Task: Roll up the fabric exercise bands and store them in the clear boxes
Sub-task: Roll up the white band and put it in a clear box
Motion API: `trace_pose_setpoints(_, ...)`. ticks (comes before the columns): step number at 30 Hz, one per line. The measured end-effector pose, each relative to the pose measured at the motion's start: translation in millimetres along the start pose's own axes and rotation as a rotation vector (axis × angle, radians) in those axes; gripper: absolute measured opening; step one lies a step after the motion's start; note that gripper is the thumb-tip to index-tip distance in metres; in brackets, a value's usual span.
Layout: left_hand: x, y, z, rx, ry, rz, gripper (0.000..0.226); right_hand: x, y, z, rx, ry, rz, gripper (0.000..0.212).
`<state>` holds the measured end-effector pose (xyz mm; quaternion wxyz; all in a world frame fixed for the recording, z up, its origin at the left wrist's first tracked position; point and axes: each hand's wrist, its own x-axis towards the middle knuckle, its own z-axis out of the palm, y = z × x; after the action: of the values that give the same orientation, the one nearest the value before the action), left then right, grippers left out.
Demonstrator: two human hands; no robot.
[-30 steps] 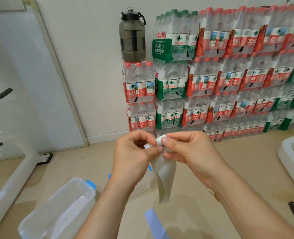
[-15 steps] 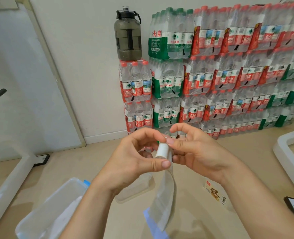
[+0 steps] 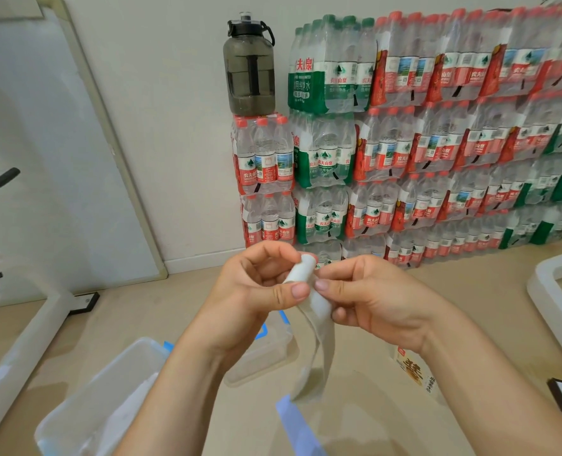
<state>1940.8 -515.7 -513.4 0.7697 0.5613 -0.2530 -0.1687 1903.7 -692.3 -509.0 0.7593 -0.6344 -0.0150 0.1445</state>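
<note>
I hold a pale grey fabric exercise band (image 3: 312, 353) at chest height, its top wound into a small white roll. My left hand (image 3: 256, 301) pinches the roll between thumb and fingers. My right hand (image 3: 372, 301) grips the same roll from the right, thumb on its front. The loose tail hangs down between my forearms. A clear box (image 3: 85, 399) with something white inside stands on the floor at lower left. A second clear box (image 3: 266, 357) with blue clips lies on the floor, partly hidden behind my left wrist.
Stacked packs of water bottles (image 3: 421, 143) line the back wall, with a dark jug (image 3: 250, 67) on top. A whiteboard (image 3: 42, 143) leans at left, a white exercise machine frame (image 3: 16, 340) stands beside it, and another white frame (image 3: 559, 301) sits at right. A blue strip (image 3: 293, 422) lies on the floor.
The roll at the top of the band has grown thicker as both hands turned it, and the hanging tail has shortened. The view shifted slightly.
</note>
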Motion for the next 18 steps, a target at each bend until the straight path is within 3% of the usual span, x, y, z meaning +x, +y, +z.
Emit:
trace_pose_setpoints(4,0,4,-5,-0.082,-0.057,-0.015,0.052,-1,-2,4,-0.008,0.005,0.002,0.009)
trace_pose_setpoints(12,0,6,-13,-0.105,-0.176,-0.036,0.052,-6,-6,6,-0.095,0.016,0.027,0.011)
trace_pose_setpoints(18,-3,14,-23,0.164,-0.205,-0.060,0.057,-6,-6,6,-0.102,-0.008,0.051,0.011)
